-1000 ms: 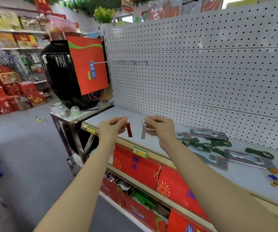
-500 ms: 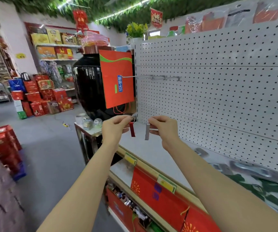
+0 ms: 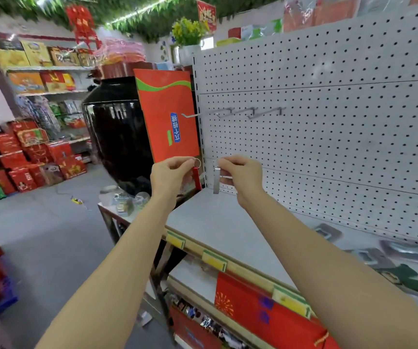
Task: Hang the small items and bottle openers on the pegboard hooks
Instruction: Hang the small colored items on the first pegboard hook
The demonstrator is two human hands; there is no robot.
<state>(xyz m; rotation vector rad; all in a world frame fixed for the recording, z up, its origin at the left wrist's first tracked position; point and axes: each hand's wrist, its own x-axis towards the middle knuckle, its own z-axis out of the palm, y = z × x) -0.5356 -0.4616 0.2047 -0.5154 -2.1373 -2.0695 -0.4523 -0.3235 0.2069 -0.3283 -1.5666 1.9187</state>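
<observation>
My left hand (image 3: pixel 168 173) pinches the ring of a small red opener (image 3: pixel 197 178) that hangs straight down. A small silver opener (image 3: pixel 216 181) hangs the same way from my right hand (image 3: pixel 240 176). Both hands are held side by side in front of the lower left part of the white pegboard (image 3: pixel 328 137). Several bare metal hooks (image 3: pixel 250 113) stick out of the board above the hands, the leftmost hook (image 3: pixel 190 115) reaching past the board's edge. Blurred bottle openers (image 3: pixel 369 255) with grey and green parts lie on the shelf at the right.
The grey shelf (image 3: pixel 223 222) runs under the board, with yellow price tags on its front rail. A red paper bag (image 3: pixel 167 114) and a big black jar (image 3: pixel 117 137) stand left of the board. Red gift boxes (image 3: pixel 26 162) are stacked across the aisle.
The view has swung up and to the left, so the hooks sit nearer the centre. Both hands have risen toward the board, still holding the two openers side by side.
</observation>
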